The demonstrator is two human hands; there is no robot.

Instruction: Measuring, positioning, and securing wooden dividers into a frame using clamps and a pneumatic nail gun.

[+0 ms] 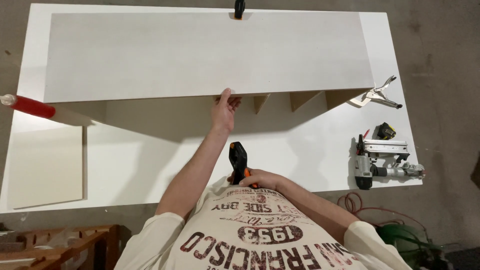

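Observation:
My left hand (223,109) reaches up and grips the front edge of a large pale wooden panel (200,55), thumb on top and fingers underneath. The panel is the top of a shelf unit with upright dividers (261,102) showing below it, lying on a white table (150,160). My right hand (260,178) is close to my chest and is closed around a black and orange bar clamp (238,161), held upright. Another black clamp (239,8) grips the panel's far edge.
A nail gun (382,162) lies at the table's right edge, with locking pliers (377,95) and a small tape measure (385,131) above it. A red-handled tool (31,106) pokes in at left. A loose pale board (45,167) lies front left. A red hose (352,202) trails on the floor.

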